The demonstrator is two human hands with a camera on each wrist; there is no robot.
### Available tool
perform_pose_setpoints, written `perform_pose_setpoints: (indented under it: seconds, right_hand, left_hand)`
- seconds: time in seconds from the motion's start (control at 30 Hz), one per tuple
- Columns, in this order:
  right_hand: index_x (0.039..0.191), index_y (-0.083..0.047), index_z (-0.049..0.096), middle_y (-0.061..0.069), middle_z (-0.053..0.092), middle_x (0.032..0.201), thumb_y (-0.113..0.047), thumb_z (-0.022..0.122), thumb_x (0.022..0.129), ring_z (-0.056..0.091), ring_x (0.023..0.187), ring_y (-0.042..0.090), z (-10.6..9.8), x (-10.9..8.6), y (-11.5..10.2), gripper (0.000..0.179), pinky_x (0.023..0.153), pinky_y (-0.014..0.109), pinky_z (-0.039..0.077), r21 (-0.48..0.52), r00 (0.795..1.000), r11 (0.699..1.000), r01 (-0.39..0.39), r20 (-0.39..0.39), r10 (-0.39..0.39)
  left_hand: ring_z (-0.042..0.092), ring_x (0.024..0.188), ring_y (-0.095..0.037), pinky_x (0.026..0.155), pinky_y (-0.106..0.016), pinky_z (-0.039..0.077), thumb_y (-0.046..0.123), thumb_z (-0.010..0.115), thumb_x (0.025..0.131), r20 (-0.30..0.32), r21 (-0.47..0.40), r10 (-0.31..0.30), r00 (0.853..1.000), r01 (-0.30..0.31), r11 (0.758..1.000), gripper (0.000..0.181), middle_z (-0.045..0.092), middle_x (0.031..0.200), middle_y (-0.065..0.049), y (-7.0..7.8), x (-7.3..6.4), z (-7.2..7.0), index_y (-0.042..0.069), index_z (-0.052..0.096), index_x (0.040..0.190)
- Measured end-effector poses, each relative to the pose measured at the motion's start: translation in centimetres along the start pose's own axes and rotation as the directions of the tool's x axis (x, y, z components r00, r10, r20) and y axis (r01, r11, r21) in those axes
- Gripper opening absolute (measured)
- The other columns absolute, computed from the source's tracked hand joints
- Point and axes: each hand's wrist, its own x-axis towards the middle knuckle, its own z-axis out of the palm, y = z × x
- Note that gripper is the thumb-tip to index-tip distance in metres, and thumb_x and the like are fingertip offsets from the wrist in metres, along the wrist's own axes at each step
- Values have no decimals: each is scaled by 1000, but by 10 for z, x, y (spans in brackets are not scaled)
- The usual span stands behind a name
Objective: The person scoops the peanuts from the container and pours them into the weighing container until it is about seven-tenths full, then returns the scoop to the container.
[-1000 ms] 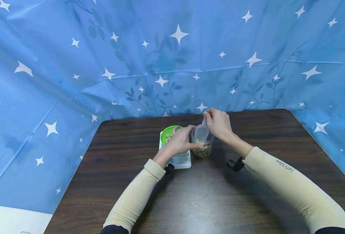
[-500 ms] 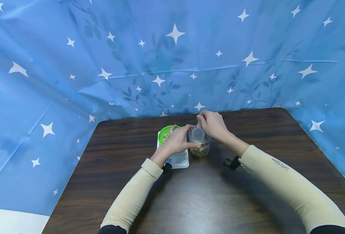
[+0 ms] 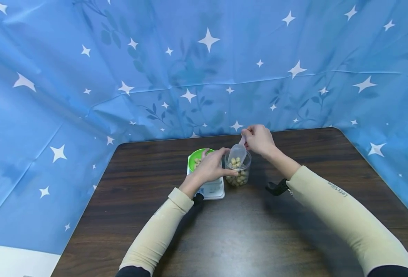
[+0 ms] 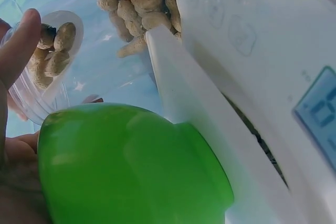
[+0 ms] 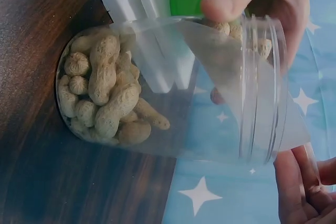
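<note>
My left hand [image 3: 209, 167] grips a clear plastic jar [image 3: 236, 180] near its mouth, thumb on the near side. Unshelled peanuts [image 5: 110, 82] lie in the bottom of the jar. My right hand [image 3: 259, 140] pinches the handle of a translucent white scoop [image 3: 237, 151], which is tilted down into the jar's mouth. Several peanuts [image 4: 55, 59] sit in the scoop. Left of the jar, a green bowl [image 4: 131, 166] with peanuts in it rests on a white kitchen scale [image 3: 213, 191]. My left hand partly covers the bowl and scale.
Everything stands toward the back of a dark wooden table [image 3: 238, 231]. A blue curtain [image 3: 204, 69] with white stars hangs right behind its far edge. The scale's display [image 4: 320, 108] shows in the left wrist view, its reading cut off.
My right hand first lowered the scoop into the jar, then raised it up and to the right. Peanuts now show in the scoop. The left hand stays on the jar.
</note>
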Motion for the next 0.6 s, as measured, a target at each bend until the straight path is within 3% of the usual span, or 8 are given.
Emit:
perform_pose_setpoints:
  seconds: [0.23, 0.6]
  right_hand:
    - [116, 8, 68, 16, 69, 84, -19, 48, 110, 70, 68, 18, -10, 1, 2, 34, 63, 30, 60, 149, 998, 987, -67, 1, 67]
    - [121, 12, 64, 12, 69, 79, -18, 47, 110, 69, 63, 12, -21, 7, 6, 36, 64, 32, 61, 270, 990, 952, -141, 15, 143]
  left_hand:
    - [60, 125, -25, 117, -63, 15, 50, 85, 83, 3, 23, 0, 1000, 0, 1000, 83, 65, 135, -3, -1, 1, 0, 10, 52, 147]
    - [59, 126, -25, 117, -63, 14, 50, 86, 81, 1, 12, -2, 1000, 2, 1000, 85, 64, 135, -3, 0, 3, 0, 10, 52, 147]
